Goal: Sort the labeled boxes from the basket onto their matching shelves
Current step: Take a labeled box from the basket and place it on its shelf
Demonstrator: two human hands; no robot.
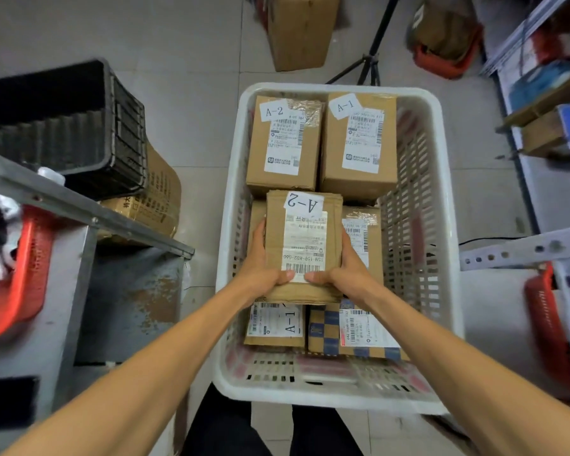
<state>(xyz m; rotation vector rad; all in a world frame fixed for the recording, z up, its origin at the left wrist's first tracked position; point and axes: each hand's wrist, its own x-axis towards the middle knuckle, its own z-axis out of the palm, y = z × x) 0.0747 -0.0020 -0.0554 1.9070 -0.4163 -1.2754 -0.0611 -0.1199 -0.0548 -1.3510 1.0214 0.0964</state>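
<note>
A white slatted basket (438,205) stands on the floor in front of me with several cardboard boxes inside. Both hands hold one brown box marked A-2 (303,238) above the basket's middle. My left hand (264,268) grips its left side and my right hand (343,271) its right side, thumbs on top. At the far end lie another A-2 box (283,149) and an A-1 box (359,143). Near me lie an A-1 box (277,324) and a blue-checked box (352,334). A further box (364,235) is partly hidden under the held one.
A grey metal shelf (79,205) with a red bin (23,268) is at my left, a black crate (69,126) beyond it. Metal shelving (540,248) with a red basket (550,327) lines the right. A cardboard box (300,31) and tripod (372,54) stand ahead.
</note>
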